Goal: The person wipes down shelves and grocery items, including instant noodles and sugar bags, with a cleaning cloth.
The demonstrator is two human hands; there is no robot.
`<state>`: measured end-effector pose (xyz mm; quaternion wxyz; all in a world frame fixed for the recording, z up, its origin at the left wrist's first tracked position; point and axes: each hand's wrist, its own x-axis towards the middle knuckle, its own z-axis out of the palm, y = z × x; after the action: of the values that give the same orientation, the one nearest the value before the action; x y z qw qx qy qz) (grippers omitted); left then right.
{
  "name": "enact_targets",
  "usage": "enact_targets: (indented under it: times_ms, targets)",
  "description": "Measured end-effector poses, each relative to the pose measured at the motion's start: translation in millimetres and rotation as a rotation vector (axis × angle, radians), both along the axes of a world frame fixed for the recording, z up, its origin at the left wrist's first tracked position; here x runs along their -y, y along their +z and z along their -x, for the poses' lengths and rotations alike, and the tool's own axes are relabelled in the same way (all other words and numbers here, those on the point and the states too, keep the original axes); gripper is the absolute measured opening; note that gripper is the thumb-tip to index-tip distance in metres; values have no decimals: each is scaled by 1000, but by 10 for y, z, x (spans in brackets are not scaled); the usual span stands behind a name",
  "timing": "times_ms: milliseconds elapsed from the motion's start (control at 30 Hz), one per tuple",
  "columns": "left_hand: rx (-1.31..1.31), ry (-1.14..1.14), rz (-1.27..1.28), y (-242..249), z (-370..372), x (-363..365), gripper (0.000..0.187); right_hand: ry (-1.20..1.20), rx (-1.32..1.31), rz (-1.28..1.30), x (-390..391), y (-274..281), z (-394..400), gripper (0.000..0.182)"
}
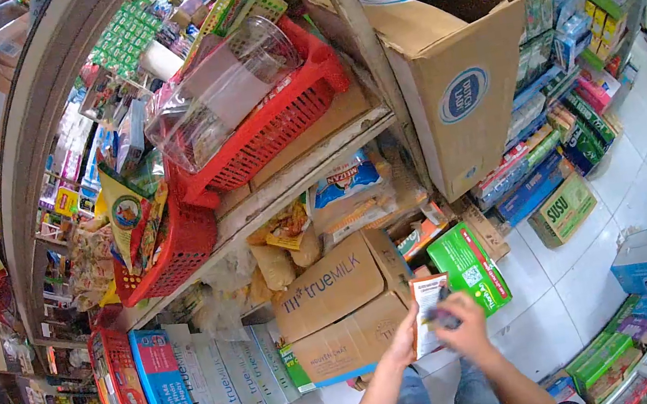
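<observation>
My left hand [403, 339] is closed around the side of a flat white packet with orange edges and small print [427, 340], held upright in front of my knees. Over that packet's right side, my right hand [466, 327] is curled and slightly blurred. A small dark object [445, 317] shows at its fingers; its kind is too smeared to tell. Just beyond my hands sits a green carton with a QR code [468, 268]. To the left of them is a brown TH true MILK carton [337, 285].
A tall open Dutch Lady carton [459, 93] stands beside the metal rack. Red baskets [269, 130] with packets and a clear plastic jar sit on its shelf. Milk cartons [233, 380] line the lower left. A SUSU box [562, 211] is on the white tiled floor [537, 329].
</observation>
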<state>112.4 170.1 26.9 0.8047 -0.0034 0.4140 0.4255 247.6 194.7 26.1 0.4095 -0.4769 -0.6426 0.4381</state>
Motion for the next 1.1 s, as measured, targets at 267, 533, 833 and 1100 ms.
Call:
enact_targets:
  times_ms: [267,533,833,1100]
  targets:
    - [-88,167,-85,-109,28,-6,54,-24,22,-7,87,7,240,31]
    - [31,49,-56,-1,81,111,54,-147,-73,30,-264,93,161,25]
    - [-123,130,-132,-122,221,25,54,38,-86,64,403,35,337,28]
    - [401,42,-212,-15,210,179,58,-197,-5,113,-80,-68,86,24]
